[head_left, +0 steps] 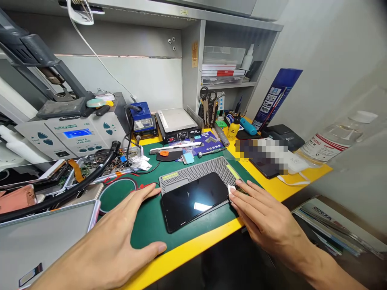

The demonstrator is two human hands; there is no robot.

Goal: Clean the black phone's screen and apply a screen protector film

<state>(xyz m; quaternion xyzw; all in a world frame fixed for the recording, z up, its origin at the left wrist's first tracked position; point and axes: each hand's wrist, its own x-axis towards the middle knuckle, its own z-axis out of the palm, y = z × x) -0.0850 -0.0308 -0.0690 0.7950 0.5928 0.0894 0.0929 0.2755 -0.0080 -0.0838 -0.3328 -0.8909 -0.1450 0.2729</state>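
A smartphone [195, 201] with a dark, glossy screen lies face up on a grey perforated pad [208, 167], tilted across it. A bright reflection shows on the glass. My left hand [121, 233] is open beside the phone's left end, thumb and fingers spread apart, holding nothing. At the opposite end, my right hand [263, 213] has its fingers together over a small white piece [231, 190] that looks like folded tissue. That piece is against the phone's right edge, mostly hidden by the fingers.
A green mat [151, 237] covers the yellow bench. Behind are a soldering station [143, 117] and a black-and-silver heating plate [178, 123]. A hot-air station [78, 133] with a black hose stands left. A liquid bottle [329, 141] and another dark phone [263, 161] sit right.
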